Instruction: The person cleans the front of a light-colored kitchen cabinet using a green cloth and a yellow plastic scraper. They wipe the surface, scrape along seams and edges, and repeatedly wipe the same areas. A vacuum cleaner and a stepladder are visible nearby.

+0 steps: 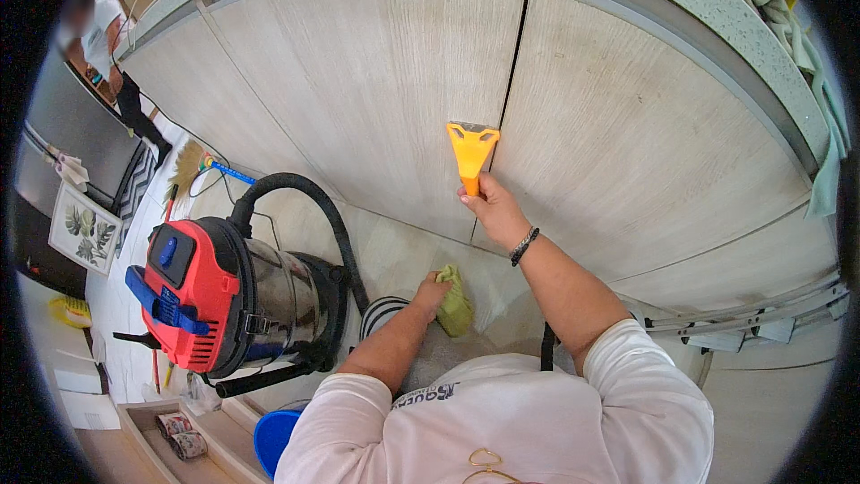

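My right hand (494, 208) grips the handle of a yellow plastic scraper (472, 148) with a metal blade. The blade points up, over or against a pale wood-grain cabinet door (383, 94); actual contact cannot be told. Just right of the scraper runs the dark gap to a second cabinet door (625, 128), which has faint marks on its surface. Lower down, near the floor, my left hand (430, 296) holds a crumpled green cloth (455, 302).
A red and black wet-dry vacuum (269, 296) with a curved hose stands on the left. Behind it lies a straw broom (185, 168). A blue bucket (275, 440) and an open drawer (225, 447) are lower left. An aluminium ladder (752, 316) lies right. A person (111, 47) stands far left.
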`<state>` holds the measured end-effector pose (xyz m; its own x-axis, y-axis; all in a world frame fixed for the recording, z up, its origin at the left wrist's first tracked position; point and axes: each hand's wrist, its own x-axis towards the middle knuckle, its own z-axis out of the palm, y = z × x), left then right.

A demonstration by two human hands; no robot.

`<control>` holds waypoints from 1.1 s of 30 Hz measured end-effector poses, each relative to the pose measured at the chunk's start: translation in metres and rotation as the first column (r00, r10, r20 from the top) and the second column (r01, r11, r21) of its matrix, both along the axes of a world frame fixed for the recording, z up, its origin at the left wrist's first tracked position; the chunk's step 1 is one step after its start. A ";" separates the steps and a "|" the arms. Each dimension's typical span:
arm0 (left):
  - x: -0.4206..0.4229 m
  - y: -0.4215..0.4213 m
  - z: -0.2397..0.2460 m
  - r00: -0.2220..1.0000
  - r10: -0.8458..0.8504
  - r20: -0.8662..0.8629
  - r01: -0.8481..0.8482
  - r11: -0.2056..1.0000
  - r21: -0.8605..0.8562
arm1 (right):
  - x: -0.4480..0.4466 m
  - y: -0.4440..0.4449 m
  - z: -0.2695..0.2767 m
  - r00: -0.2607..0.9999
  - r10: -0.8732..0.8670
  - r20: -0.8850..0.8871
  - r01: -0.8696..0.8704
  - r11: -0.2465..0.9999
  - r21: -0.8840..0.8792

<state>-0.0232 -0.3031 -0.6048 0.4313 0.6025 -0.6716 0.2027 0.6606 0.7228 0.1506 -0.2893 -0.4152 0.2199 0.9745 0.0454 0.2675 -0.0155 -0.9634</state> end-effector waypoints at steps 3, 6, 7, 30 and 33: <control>0.001 -0.001 -0.002 1.000 0.023 0.012 -0.023 1.000 -0.001 | 0.000 0.001 0.001 1.000 -0.005 0.019 0.006 1.000 -0.017; 0.003 -0.001 -0.002 1.000 0.009 0.013 -0.009 1.000 0.016 | 0.001 0.003 0.002 1.000 0.003 0.019 -0.004 1.000 0.018; 0.003 -0.002 -0.002 1.000 -0.007 -0.016 0.007 1.000 0.005 | 0.002 0.004 0.003 1.000 0.021 0.007 -0.021 1.000 0.020; 0.003 -0.001 0.005 0.999 -0.030 0.036 0.029 1.000 0.010 | 0.007 0.008 -0.005 0.999 0.043 0.022 -0.043 0.999 -0.026; -0.001 -0.001 0.006 0.998 -0.019 0.055 0.020 1.000 -0.020 | 0.006 0.007 0.002 0.998 0.055 -0.006 -0.056 0.998 -0.022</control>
<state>-0.0241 -0.3045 -0.5988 0.4791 0.5802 -0.6587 0.1762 0.6715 0.7197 0.1564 -0.2821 -0.4131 0.1656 0.9859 0.0231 0.2637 -0.0217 -0.9644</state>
